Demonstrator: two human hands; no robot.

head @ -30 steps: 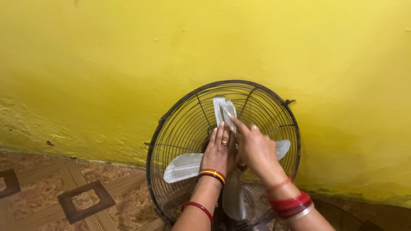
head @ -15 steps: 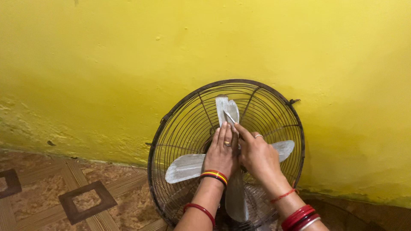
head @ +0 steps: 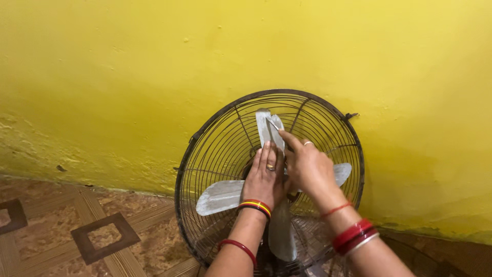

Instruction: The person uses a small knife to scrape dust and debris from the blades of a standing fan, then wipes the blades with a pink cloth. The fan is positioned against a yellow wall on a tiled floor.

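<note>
A pedestal fan stands against the wall with its front cover off, leaving the dark wire guard [head: 190,149] around the dusty grey blades. My left hand [head: 264,179] lies flat over the hub, fingers stretched up onto the base of the top blade [head: 263,125]. My right hand [head: 307,166] reaches across beside it and pinches a thin pale scraper [head: 273,123], its tip pressed on the top blade under my index finger. The left blade [head: 220,197], lower blade [head: 281,236] and right blade [head: 342,173] stick out around my hands. The hub is hidden.
A rough yellow wall [head: 128,77] rises right behind the fan. Brown patterned floor tiles with a dark square inlay [head: 105,237] lie to the left. A small metal clip [head: 350,116] juts from the guard's upper right rim.
My right hand drew the scraper down the top blade, then pushed it back up toward the tip. My left hand stayed on the hub.
</note>
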